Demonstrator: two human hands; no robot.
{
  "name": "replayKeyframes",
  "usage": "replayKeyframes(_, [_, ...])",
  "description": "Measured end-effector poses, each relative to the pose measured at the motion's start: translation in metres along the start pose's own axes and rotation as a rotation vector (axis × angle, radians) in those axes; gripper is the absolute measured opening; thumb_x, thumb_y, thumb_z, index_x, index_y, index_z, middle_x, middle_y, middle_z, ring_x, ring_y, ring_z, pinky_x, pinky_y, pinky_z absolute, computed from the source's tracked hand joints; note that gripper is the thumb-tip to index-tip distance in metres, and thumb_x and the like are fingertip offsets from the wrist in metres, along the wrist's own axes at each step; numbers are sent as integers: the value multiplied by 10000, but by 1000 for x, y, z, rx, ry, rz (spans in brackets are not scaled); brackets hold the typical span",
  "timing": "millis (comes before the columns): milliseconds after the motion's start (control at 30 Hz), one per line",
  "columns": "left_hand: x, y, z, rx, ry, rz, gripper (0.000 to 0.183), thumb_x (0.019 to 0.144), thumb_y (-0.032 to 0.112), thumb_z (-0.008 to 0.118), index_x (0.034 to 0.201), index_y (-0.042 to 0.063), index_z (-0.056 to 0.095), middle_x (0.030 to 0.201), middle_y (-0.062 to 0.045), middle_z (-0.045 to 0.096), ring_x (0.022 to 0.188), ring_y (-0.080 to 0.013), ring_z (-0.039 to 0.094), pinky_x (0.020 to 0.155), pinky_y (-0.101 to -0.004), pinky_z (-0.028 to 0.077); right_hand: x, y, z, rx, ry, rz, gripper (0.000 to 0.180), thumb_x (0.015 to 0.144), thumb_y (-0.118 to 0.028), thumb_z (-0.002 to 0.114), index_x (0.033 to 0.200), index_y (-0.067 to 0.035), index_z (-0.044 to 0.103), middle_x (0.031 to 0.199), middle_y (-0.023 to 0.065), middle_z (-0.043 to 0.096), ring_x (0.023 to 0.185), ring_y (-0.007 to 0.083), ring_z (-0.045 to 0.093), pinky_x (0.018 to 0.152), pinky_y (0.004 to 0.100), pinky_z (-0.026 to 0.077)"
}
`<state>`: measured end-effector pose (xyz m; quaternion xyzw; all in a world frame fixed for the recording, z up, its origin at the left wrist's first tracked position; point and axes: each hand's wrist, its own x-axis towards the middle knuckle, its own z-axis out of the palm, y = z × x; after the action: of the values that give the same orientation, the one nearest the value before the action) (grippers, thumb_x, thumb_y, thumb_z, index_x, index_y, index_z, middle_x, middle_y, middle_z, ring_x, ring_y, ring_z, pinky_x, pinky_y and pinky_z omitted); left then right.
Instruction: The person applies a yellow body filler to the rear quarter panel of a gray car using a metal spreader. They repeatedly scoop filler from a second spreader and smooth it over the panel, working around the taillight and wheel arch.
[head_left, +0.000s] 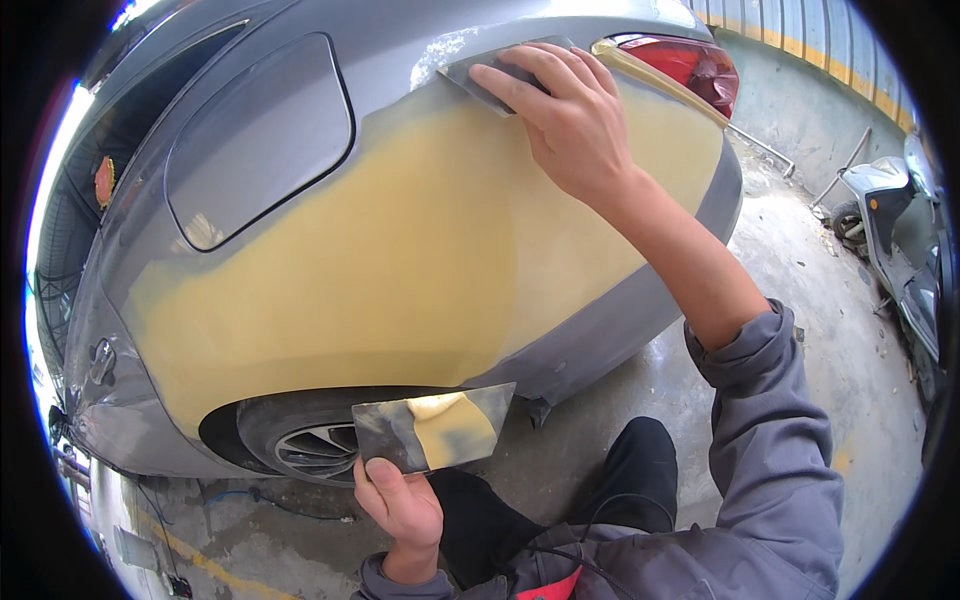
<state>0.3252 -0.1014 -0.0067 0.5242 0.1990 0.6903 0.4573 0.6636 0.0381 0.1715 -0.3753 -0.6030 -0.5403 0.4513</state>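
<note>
My right hand (574, 112) presses a thin dark spreader blade (487, 79) flat against the grey car's rear quarter panel, near the tail light (686, 71). Below the blade a broad coat of yellow body filler (360, 277) covers the panel down to the wheel arch. My left hand (401, 499) grips a flat rectangular mixing plate (386, 435) by its lower left corner, in front of the rear wheel. A lump of wet yellow filler (439, 406) sits at the plate's upper edge, with a smear below it.
The fuel flap (262, 142) is shut at upper left. Yellow masking tape (660, 79) edges the tail light. A parked scooter (892, 217) stands by the wall at right. On the concrete floor, a thin blue hose (277, 507) lies beyond the rear wheel (307, 439).
</note>
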Motion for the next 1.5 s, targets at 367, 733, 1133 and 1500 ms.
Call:
replayKeyframes(367, [12,-17,-3,53,-25,-5,579,1193,428,428,1483,-72,460,1490,-211,591,1360,-296,619,1128,-464,514,-29,-21,-21,33,-111,73,452,841,-58,730,1238,-258,811,1226,-9,709,1215,208,668,1057,435,460])
replayKeyframes(733, [14,-23,-12,39,35,11,611,1192,430,410,1541,-69,456,1546,-191,567,1383,-291,602,1137,-450,501,-97,-59,-41,44,-111,206,430,838,-94,715,1228,-247,810,1227,14,694,1228,241,656,1050,474,452])
replayKeyframes(1133, [13,-27,-31,83,-18,12,621,1192,437,398,1561,-59,461,1560,-186,566,1403,-290,588,1161,-449,486,-168,-124,-56,-15,-133,402,420,852,-118,703,1231,-251,824,1276,34,717,1224,274,671,1076,498,441])
replayKeyframes(1500, [19,-36,-51,98,-25,-8,611,1192,426,394,1571,-48,465,1557,-179,581,1380,-290,611,1148,-448,500,-211,-199,-64,47,-179,555,470,863,-99,684,1284,-257,824,1338,41,702,1281,275,643,1174,515,393])
